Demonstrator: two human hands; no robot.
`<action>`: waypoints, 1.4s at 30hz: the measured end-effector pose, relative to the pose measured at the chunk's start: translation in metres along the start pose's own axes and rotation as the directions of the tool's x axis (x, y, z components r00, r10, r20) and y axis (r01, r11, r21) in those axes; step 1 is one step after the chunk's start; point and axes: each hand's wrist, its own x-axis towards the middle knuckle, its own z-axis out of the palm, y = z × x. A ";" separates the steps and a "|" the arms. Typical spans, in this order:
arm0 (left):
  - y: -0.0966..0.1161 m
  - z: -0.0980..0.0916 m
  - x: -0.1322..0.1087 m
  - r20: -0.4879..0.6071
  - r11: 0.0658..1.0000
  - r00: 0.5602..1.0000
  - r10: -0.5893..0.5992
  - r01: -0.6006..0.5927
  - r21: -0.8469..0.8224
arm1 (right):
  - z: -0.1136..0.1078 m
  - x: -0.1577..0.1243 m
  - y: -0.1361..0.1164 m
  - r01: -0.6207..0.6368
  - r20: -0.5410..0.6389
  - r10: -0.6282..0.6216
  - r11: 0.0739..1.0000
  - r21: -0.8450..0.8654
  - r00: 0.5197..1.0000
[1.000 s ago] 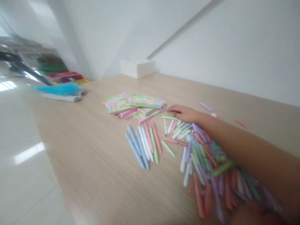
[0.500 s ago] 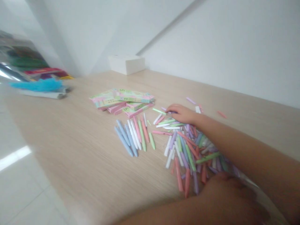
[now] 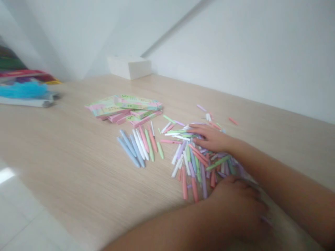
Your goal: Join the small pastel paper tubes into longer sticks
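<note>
A heap of pastel pen parts (image 3: 197, 167), mostly slim tubes in white, pink, green, blue and purple, lies under and between my hands. My right hand (image 3: 211, 137) rests on the heap's far side, fingers stretched out and thumb apart. At the near right edge, my left hand (image 3: 238, 205) lies back up, its blurred fingers loosely bent and apart. A small purple piece (image 3: 266, 219) shows by its fingertips; whether they touch it I cannot tell. Left of the heap, several tapered pen barrels (image 3: 138, 146) lie side by side in a row.
Flat pastel boxes (image 3: 141, 103) are stacked loosely behind the row. A white box (image 3: 129, 68) stands against the wall. Something fluffy and blue (image 3: 26, 90) lies on a pale bundle at the far left. A few stray pieces (image 3: 232, 121) lie beyond my right hand.
The view has shifted, so the table's things sit farther left. My right hand has drawn back over the heap from its far left tip. My left hand stays at the near edge.
</note>
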 end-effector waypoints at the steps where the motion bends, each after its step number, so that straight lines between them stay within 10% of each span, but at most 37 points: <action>1: 0.000 -0.002 0.000 0.002 1.000 1.000 -0.005 0.005 -0.011 | 0.000 -0.009 -0.003 -0.005 0.007 0.005 1.000 0.005 1.000; 8: 0.003 -0.007 0.000 -0.006 1.000 1.000 -0.016 0.016 -0.019 | -0.002 -0.041 -0.001 -0.095 -0.145 0.094 0.995 0.003 0.985; 22: 0.002 -0.002 -0.002 -0.039 1.000 0.999 -0.004 0.004 -0.001 | -0.002 -0.008 -0.009 -0.069 -0.051 0.061 0.983 -0.170 0.997; 31: 0.004 -0.005 -0.003 -0.040 0.999 0.999 -0.012 0.014 0.039 | -0.001 -0.012 -0.006 -0.063 -0.211 0.027 0.984 -0.165 0.977; 42: 0.001 0.001 -0.001 -0.056 1.000 0.998 -0.011 0.012 0.014 | -0.010 0.025 -0.034 0.225 0.206 -0.146 0.871 -0.436 0.968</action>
